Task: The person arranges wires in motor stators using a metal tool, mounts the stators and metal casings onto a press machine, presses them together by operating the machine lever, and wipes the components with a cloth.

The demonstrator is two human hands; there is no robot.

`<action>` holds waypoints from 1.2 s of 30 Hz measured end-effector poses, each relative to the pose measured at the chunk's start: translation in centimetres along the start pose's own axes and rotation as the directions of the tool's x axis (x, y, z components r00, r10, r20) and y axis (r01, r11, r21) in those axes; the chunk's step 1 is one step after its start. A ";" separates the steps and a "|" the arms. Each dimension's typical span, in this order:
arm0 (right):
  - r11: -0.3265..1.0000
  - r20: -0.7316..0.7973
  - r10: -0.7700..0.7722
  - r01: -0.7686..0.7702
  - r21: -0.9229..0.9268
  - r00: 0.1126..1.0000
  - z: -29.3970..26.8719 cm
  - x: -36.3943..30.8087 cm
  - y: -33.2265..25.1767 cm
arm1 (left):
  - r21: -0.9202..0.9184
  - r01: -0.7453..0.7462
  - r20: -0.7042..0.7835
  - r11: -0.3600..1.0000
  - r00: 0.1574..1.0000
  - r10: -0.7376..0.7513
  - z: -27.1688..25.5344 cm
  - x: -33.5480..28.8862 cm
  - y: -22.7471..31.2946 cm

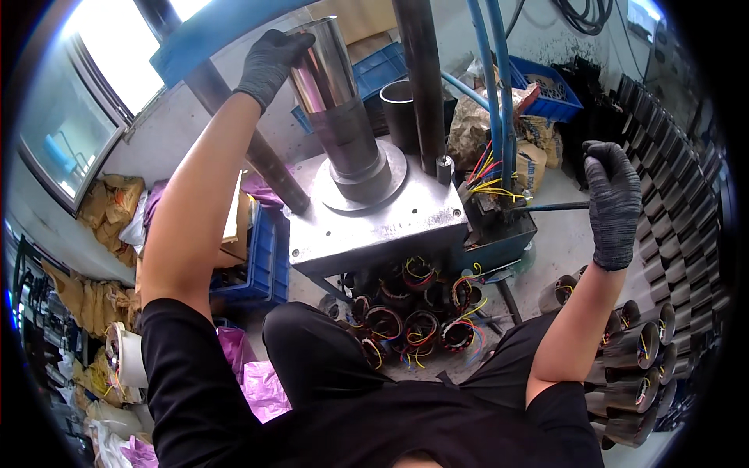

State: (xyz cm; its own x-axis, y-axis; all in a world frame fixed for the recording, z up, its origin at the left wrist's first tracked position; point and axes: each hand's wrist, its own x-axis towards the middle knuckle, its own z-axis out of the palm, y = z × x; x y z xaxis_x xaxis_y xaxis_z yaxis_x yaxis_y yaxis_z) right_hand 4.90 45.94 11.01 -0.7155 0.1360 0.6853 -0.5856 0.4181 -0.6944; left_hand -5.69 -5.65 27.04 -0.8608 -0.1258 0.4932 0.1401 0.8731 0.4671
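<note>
My left hand (273, 64), in a dark grey knit glove, closes on the upper rim of a shiny thin-walled metal cylinder (326, 66). This cylinder stands upright at the top of a darker grey cylinder (343, 136) with a round flanged base on the press table (382, 230). Out to the right, my gloved right hand (612, 204) has its fingers curled together. A dark lever rod (550, 207) reaches the inner edge of that hand. Whether the palm rests on the rod is hidden, and so is anything inside the fingers.
Steel columns (421, 86) and a blue crossbeam (222, 35) frame the table. Several wound stators (421, 327) with coloured leads lie below it. Stacked metal sleeves (679, 171) line the right side. Blue crates (269, 257) stand at left and behind. Another dark cylinder (398, 117) stands behind the table.
</note>
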 end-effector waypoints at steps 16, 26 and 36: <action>0.641 0.820 0.085 0.599 -0.480 0.566 -5.4 -3.8 -4.7 | -0.511 0.134 -0.231 0.849 0.930 -0.286 20.5 -19.2 -10.9; 0.683 0.822 0.504 0.462 -0.567 0.264 -4.8 -11.2 -6.1 | -0.379 0.259 -0.142 0.889 0.933 -0.332 20.5 -18.8 -11.0; 0.570 0.702 0.477 0.422 -0.705 0.528 -4.9 -16.4 -5.4 | -0.399 0.311 -0.081 0.863 0.925 -0.371 19.9 -18.7 -11.2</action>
State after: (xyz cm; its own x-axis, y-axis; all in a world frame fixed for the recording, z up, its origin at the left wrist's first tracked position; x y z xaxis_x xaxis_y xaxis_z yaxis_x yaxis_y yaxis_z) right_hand 21.61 45.83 4.56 -0.9249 -0.3595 -0.1239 -0.3675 0.9288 0.0485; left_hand -0.88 -3.70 -2.05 -0.8083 -0.4790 0.3424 0.0481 0.5260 0.8491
